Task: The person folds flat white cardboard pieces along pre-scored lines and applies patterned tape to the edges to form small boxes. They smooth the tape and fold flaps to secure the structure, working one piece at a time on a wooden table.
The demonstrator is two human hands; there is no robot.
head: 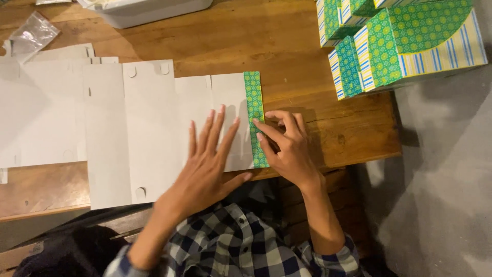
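We see one flat white card (154,128) lying on the table (307,61), its left end cut off by the frame. One green flap (254,118) is folded over its right edge. Our left hand (205,164) lies flat and released on the card. Our right hand (287,146) presses the flap with fingertips, grasping nothing. The folded boxes (400,41) at top right are cropped; we make out about four.

You are looking down on a worn wooden table (307,46), its right edge dropping to a grey concrete floor (441,179). Warm light falls across the tabletop, leaving the floor dim.
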